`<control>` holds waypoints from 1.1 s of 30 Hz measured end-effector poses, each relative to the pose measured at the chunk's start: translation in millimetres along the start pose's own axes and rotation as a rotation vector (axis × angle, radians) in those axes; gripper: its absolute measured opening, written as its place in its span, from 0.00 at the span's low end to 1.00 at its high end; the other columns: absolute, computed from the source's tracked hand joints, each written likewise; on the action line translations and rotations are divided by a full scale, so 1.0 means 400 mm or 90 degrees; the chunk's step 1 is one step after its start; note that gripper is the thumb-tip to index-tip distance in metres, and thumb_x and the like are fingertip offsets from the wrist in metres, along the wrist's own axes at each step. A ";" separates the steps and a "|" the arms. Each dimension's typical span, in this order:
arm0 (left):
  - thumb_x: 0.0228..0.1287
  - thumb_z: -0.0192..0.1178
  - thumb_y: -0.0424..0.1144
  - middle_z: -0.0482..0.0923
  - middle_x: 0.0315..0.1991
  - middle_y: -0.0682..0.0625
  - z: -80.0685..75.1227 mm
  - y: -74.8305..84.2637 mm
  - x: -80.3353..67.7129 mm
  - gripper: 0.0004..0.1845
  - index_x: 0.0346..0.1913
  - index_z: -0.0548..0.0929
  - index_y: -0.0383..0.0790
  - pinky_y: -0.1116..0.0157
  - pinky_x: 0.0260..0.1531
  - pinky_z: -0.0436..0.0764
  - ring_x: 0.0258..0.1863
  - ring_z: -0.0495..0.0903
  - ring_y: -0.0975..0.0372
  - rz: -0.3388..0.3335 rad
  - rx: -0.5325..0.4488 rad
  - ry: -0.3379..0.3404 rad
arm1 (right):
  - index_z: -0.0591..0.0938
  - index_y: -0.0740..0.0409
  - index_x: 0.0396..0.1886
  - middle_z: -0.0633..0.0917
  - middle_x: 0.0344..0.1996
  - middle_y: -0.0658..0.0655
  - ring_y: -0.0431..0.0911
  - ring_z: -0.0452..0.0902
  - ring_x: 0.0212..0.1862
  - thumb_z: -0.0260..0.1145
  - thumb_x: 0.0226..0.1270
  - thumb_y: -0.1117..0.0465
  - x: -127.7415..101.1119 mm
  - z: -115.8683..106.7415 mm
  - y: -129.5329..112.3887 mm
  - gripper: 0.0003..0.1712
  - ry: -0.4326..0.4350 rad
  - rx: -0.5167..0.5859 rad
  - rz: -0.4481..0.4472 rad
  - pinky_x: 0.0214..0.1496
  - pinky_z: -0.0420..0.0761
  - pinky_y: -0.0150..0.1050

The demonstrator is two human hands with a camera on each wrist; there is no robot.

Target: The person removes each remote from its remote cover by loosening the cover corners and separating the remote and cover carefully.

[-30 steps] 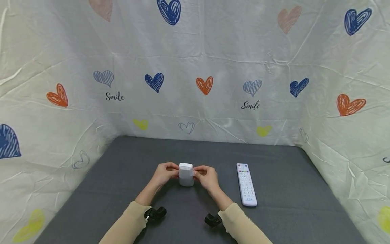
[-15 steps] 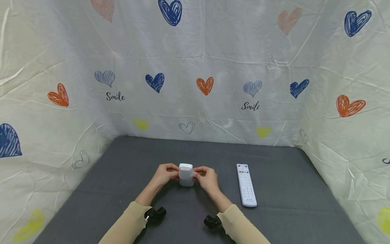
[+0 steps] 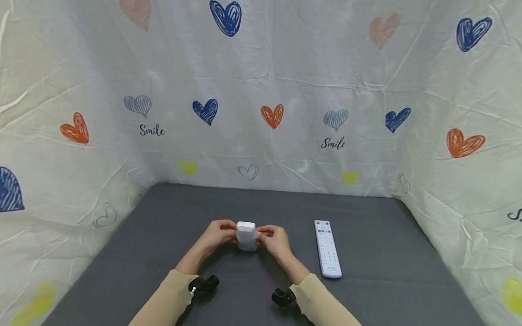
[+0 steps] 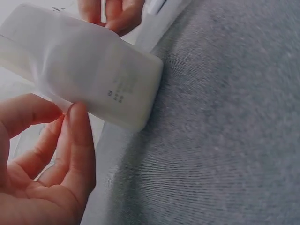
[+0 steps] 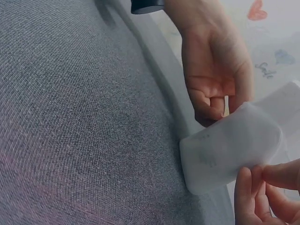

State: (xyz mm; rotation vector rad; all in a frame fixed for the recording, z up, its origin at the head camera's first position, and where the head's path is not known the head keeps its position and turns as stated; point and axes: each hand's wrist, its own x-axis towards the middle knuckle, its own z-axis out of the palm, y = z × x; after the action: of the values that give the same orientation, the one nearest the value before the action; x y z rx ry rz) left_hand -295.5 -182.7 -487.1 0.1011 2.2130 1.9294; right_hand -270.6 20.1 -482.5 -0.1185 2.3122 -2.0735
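A small white block with rounded corners stands on end on the grey cloth, between my two hands. Close up, a translucent soft cover wraps its lower part, and faint print shows near the bottom. The bare white end sticks out past the cover's edge. My left hand pinches the cover's edge on the left side between thumb and fingers. On the right side, my right hand does the same. What kind of device the block is, I cannot tell.
A white remote control with many buttons lies face up to the right of my right hand. Dark grey cloth covers the table. White sheets with printed hearts enclose its back and sides.
The head view has shifted slightly. Both hands keep their hold on the cover, and the block stays upright in the same place.
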 end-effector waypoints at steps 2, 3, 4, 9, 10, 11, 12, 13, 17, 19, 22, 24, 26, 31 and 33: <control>0.61 0.60 0.31 0.81 0.34 0.47 -0.002 0.006 -0.003 0.09 0.42 0.79 0.28 0.64 0.33 0.83 0.29 0.82 0.61 -0.012 -0.003 -0.009 | 0.83 0.71 0.40 0.86 0.32 0.63 0.44 0.84 0.30 0.64 0.59 0.72 0.001 0.001 0.000 0.09 0.003 0.003 0.000 0.36 0.85 0.39; 0.62 0.60 0.32 0.81 0.35 0.47 -0.003 0.009 -0.005 0.11 0.44 0.79 0.28 0.64 0.34 0.83 0.29 0.82 0.61 -0.021 -0.004 -0.013 | 0.83 0.71 0.40 0.86 0.32 0.63 0.44 0.83 0.29 0.64 0.59 0.72 0.002 0.001 0.000 0.09 0.004 0.005 0.000 0.36 0.85 0.39; 0.63 0.59 0.33 0.81 0.36 0.47 -0.004 0.011 -0.006 0.12 0.46 0.78 0.27 0.64 0.34 0.83 0.29 0.82 0.61 -0.030 -0.003 -0.016 | 0.83 0.72 0.40 0.86 0.32 0.63 0.43 0.83 0.29 0.64 0.59 0.72 0.003 0.002 0.001 0.09 0.005 0.008 -0.004 0.36 0.85 0.40; 0.68 0.54 0.36 0.79 0.35 0.46 -0.008 0.015 -0.015 0.17 0.52 0.75 0.24 0.66 0.33 0.82 0.30 0.79 0.63 -0.062 0.000 -0.034 | 0.82 0.75 0.40 0.86 0.32 0.66 0.44 0.83 0.30 0.64 0.60 0.73 0.007 0.002 0.001 0.10 0.007 0.038 0.001 0.39 0.85 0.45; 0.69 0.53 0.36 0.78 0.35 0.46 -0.007 0.015 -0.016 0.17 0.52 0.75 0.23 0.66 0.32 0.82 0.30 0.79 0.63 -0.063 -0.003 -0.037 | 0.82 0.75 0.40 0.86 0.32 0.66 0.44 0.83 0.30 0.64 0.60 0.73 0.007 0.002 0.002 0.10 0.007 0.042 0.003 0.40 0.84 0.46; 0.69 0.53 0.36 0.78 0.34 0.47 -0.007 0.015 -0.017 0.17 0.52 0.75 0.23 0.66 0.32 0.81 0.30 0.78 0.63 -0.064 -0.006 -0.038 | 0.81 0.76 0.41 0.86 0.32 0.67 0.45 0.83 0.30 0.63 0.60 0.73 0.007 0.002 0.001 0.10 0.007 0.046 0.009 0.40 0.84 0.47; 0.69 0.53 0.35 0.78 0.33 0.47 -0.006 0.015 -0.018 0.16 0.51 0.75 0.24 0.67 0.31 0.81 0.29 0.78 0.63 -0.065 -0.013 -0.033 | 0.81 0.76 0.41 0.86 0.32 0.67 0.45 0.83 0.30 0.63 0.61 0.73 0.008 0.002 0.001 0.10 0.006 0.047 0.013 0.41 0.84 0.48; 0.68 0.53 0.34 0.78 0.32 0.48 -0.005 0.015 -0.018 0.15 0.49 0.76 0.24 0.67 0.31 0.81 0.29 0.78 0.63 -0.064 -0.020 -0.027 | 0.81 0.76 0.41 0.86 0.33 0.66 0.45 0.83 0.30 0.63 0.61 0.72 0.008 0.002 0.000 0.10 0.004 0.051 0.018 0.41 0.84 0.48; 0.67 0.53 0.33 0.78 0.29 0.49 0.001 0.016 -0.016 0.11 0.44 0.78 0.26 0.67 0.29 0.81 0.27 0.78 0.63 -0.059 -0.043 -0.007 | 0.82 0.74 0.41 0.86 0.31 0.60 0.42 0.82 0.30 0.62 0.65 0.65 0.006 0.002 -0.007 0.13 0.007 0.065 0.048 0.40 0.85 0.43; 0.67 0.53 0.32 0.78 0.28 0.49 0.004 0.016 -0.015 0.10 0.43 0.78 0.26 0.67 0.29 0.82 0.26 0.79 0.63 -0.060 -0.048 0.001 | 0.82 0.73 0.42 0.85 0.30 0.58 0.40 0.82 0.30 0.63 0.65 0.63 0.002 0.002 -0.012 0.14 0.007 0.077 0.060 0.39 0.85 0.40; 0.67 0.53 0.31 0.78 0.27 0.49 0.007 0.015 -0.016 0.09 0.42 0.78 0.26 0.67 0.29 0.82 0.26 0.79 0.63 -0.059 -0.045 0.008 | 0.82 0.73 0.43 0.85 0.32 0.57 0.40 0.82 0.30 0.64 0.64 0.63 -0.003 0.000 -0.019 0.16 0.000 0.106 0.076 0.39 0.84 0.38; 0.67 0.53 0.31 0.78 0.27 0.49 0.009 0.016 -0.018 0.09 0.41 0.79 0.27 0.67 0.29 0.82 0.25 0.79 0.63 -0.057 -0.047 0.015 | 0.81 0.74 0.45 0.86 0.34 0.58 0.40 0.82 0.31 0.64 0.63 0.64 -0.005 -0.001 -0.021 0.16 -0.008 0.138 0.086 0.40 0.84 0.37; 0.66 0.53 0.31 0.78 0.26 0.49 0.009 0.016 -0.018 0.08 0.40 0.79 0.27 0.66 0.28 0.82 0.25 0.79 0.64 -0.051 -0.048 0.020 | 0.80 0.75 0.47 0.85 0.35 0.58 0.39 0.82 0.31 0.64 0.63 0.66 -0.005 -0.003 -0.023 0.17 -0.014 0.166 0.096 0.41 0.84 0.36; 0.63 0.52 0.28 0.78 0.24 0.49 0.010 0.014 -0.016 0.08 0.39 0.79 0.26 0.66 0.27 0.82 0.22 0.79 0.63 -0.040 -0.039 0.037 | 0.79 0.76 0.49 0.85 0.38 0.59 0.39 0.82 0.33 0.64 0.61 0.71 -0.008 -0.006 -0.028 0.17 -0.030 0.196 0.097 0.43 0.83 0.36; 0.63 0.53 0.28 0.79 0.23 0.49 0.010 0.014 -0.016 0.08 0.40 0.80 0.25 0.66 0.28 0.83 0.22 0.79 0.63 -0.031 -0.023 0.038 | 0.78 0.77 0.49 0.85 0.39 0.59 0.39 0.82 0.33 0.64 0.60 0.72 -0.007 -0.007 -0.028 0.18 -0.030 0.200 0.091 0.42 0.83 0.36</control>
State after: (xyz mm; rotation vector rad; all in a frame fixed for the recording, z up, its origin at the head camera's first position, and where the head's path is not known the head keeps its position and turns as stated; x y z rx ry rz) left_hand -288.9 -179.1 -481.5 -0.0147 2.1952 1.9696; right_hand -267.6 21.9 -471.0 0.0057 1.8772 -2.2969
